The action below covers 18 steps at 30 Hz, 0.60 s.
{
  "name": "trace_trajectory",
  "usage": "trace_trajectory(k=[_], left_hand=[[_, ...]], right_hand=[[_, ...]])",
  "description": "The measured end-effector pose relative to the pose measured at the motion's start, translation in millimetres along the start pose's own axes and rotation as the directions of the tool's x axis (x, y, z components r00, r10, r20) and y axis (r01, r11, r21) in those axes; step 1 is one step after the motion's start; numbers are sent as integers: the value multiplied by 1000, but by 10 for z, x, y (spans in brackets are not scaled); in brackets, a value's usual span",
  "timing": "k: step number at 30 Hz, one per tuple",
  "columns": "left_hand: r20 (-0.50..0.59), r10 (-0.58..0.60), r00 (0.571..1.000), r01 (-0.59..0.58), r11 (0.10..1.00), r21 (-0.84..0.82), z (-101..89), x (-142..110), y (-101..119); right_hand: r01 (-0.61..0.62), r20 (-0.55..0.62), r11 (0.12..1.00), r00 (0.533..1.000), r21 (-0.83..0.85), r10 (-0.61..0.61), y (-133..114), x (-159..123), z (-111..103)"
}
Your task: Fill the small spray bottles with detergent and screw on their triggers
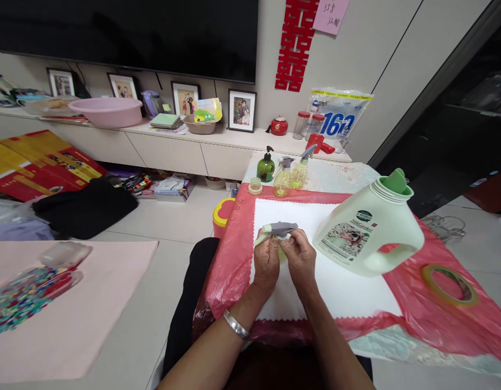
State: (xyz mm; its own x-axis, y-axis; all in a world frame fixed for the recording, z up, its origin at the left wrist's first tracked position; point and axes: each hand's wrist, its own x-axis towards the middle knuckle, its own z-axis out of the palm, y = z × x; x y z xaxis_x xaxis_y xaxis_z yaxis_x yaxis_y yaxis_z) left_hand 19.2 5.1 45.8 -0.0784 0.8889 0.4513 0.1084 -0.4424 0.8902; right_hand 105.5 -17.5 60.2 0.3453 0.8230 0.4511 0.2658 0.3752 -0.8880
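Both my hands are closed around one spray bottle (280, 232) with a grey and pale-green trigger head, held above a white sheet (287, 295). My left hand (267, 262) grips it at the left of the neck, and my right hand (301, 257) pinches the neck and head from the right. Most of the bottle's body is hidden behind my fingers. Just right of my hands stands a large pale-green detergent jug (370, 227), upright, with a green spout (396, 181) in its uncapped mouth.
Behind the sheet stand two yellowish spray bottles (282, 184), a green pump bottle (266, 167) and a pale cap (255, 186). A tape roll (449, 284) lies on the red plastic cover (230, 260) at right. Colourful small pieces (23, 298) lie on a pink surface at left.
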Motion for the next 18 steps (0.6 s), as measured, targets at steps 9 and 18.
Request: trace_trajectory(k=[9, 18], left_hand=[[-21, 1, 1000, -1, 1000, -7, 3, -35, -47], [-27, 6, 1000, -5, 1000, 16, 14, -56, -109]], right_hand=[[-31, -26, 999, 999, -42, 30, -76, -27, 33], [-42, 124, 997, 991, -70, 51, -114, 69, -35]])
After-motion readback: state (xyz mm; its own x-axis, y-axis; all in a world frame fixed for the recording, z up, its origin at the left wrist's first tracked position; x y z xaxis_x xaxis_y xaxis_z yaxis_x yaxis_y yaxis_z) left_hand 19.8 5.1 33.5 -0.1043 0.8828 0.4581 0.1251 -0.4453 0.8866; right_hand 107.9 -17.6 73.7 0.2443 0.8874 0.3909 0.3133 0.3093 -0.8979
